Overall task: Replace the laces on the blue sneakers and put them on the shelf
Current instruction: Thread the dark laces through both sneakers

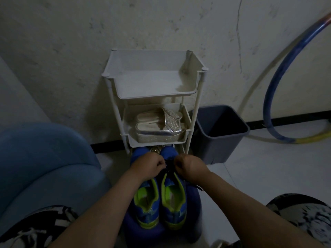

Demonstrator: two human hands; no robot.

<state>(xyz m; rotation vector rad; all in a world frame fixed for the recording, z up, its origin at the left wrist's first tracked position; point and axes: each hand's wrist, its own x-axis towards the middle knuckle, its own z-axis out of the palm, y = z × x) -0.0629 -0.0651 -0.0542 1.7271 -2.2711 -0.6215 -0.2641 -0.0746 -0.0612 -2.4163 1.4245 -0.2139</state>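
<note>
- Rough white wall (161,24) is backing a three-tier plastic shelf rack (154,96), which is standing just beyond my hands.
- I'm pinching a dark lace (199,187) with my left hand (150,167) and my right hand (189,167), fingers curled, over the right-side sneaker (174,206).
- Both blue sneakers (146,210) are lying side by side on a rounded blue seat (194,212), toes pointing at the rack, with my two hands equally near.

White three-tier shelf (195,111) stands on the pale floor (250,176), just beyond the fingers (162,163) pinching black laces (168,170). Middle tray: pair of silver sandals (157,127). Grey bin (220,133) on floor, beyond and right of fingers, beside shelf. Below fingers: blue sneakers (173,199) side by side on dark blue stool (193,206). Hoop (275,122) rests on floor, far right.
</note>
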